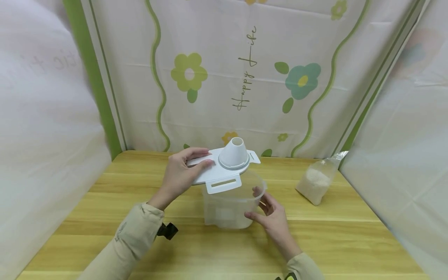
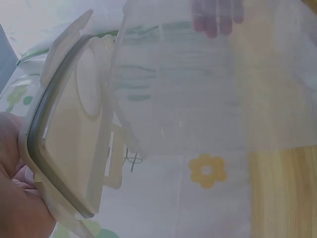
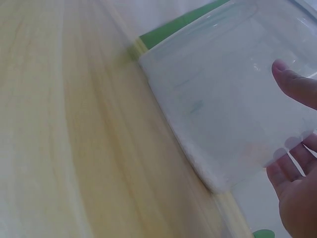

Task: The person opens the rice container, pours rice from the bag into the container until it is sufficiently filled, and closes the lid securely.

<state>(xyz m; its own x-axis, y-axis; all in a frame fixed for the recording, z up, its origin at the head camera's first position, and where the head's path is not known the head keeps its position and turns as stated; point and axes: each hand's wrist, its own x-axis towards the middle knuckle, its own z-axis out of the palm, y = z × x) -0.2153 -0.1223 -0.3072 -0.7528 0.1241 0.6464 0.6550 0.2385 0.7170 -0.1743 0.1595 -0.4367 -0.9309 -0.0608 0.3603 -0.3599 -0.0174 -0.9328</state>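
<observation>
Lid [image 1: 212, 173] is pinched by L hand [image 1: 179, 171], ctr frame, partly over tub [image 1: 229, 214], which is grasped by R hand [image 1: 273, 218]; bag [image 1: 315, 183] seen mid-R.

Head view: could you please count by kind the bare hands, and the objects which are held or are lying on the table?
Hands: 2, the left hand and the right hand
Clear container: 1
White lid with cone: 1
Bag with pale contents: 1
Total: 5
</observation>
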